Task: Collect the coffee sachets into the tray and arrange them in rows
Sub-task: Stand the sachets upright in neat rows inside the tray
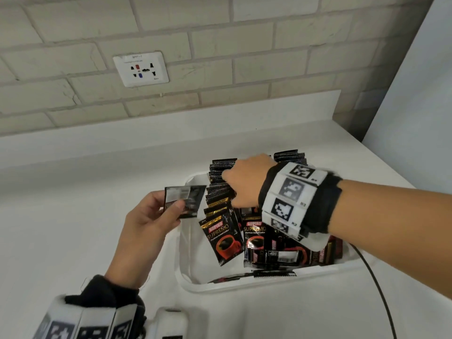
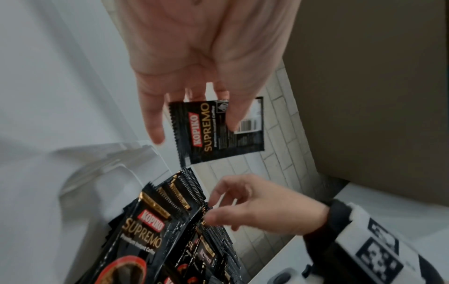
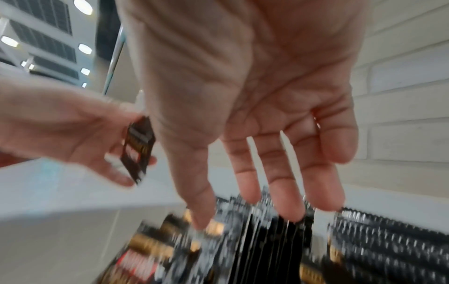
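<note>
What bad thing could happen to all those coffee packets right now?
The right hand is poking its straight fingers into the standing row of sachets, so the leaning packets might topple like dominoes. The left hand pinches only one sachet by its edge, outside the tray's rim, so it could slip onto the counter. Some loose sachets lie flat and may block a neat row.

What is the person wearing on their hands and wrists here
Both hands are bare, no gloves. The right hand has a black wrist cuff wrapped in white panels printed with black square tracking markers; a thin black cable trails from it. The left hand wears a matching black cuff with white marker panels and a white device.
</note>
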